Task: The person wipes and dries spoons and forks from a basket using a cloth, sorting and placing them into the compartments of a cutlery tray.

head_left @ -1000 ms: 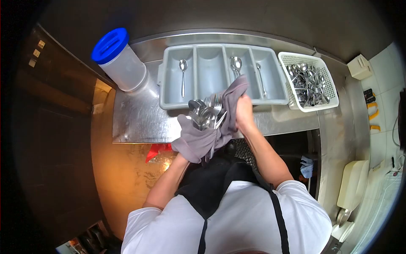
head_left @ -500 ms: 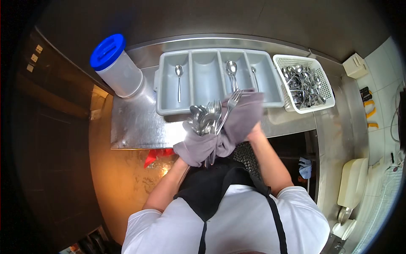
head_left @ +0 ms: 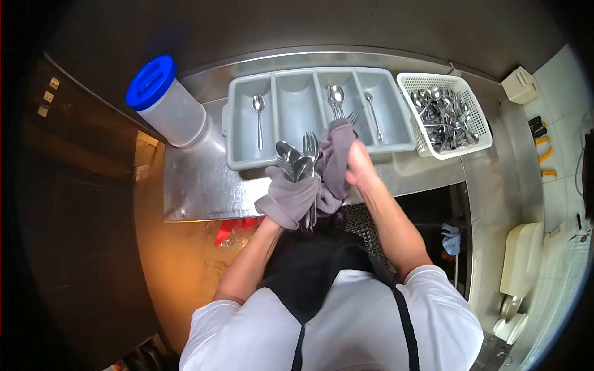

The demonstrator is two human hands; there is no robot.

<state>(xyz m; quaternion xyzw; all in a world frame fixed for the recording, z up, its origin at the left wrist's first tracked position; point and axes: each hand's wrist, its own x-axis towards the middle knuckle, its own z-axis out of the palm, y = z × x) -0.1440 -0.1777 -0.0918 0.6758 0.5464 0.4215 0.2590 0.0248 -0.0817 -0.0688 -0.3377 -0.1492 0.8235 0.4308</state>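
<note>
My left hand, covered by a grey-purple cloth, is closed round a bunch of spoons and forks. Their heads point up and away from me; the handle ends stick out below. On the right, my right hand grips the other part of the cloth, folded round a fork whose tines alone show. Just beyond both hands lies a grey cutlery tray with several compartments. One spoon lies in its leftmost compartment, a few spoons in the third, and a slim spoon in the rightmost.
Right of the tray stands a white perforated basket heaped with mixed cutlery. A clear container with a blue lid is at the left on the steel counter. Something red shows below the counter edge, and a blue cloth hangs at right.
My right hand has drawn the cloth slightly left and down over the fork, so less of it shows. The left hand still holds its bunch, a little lower-spread than before.
</note>
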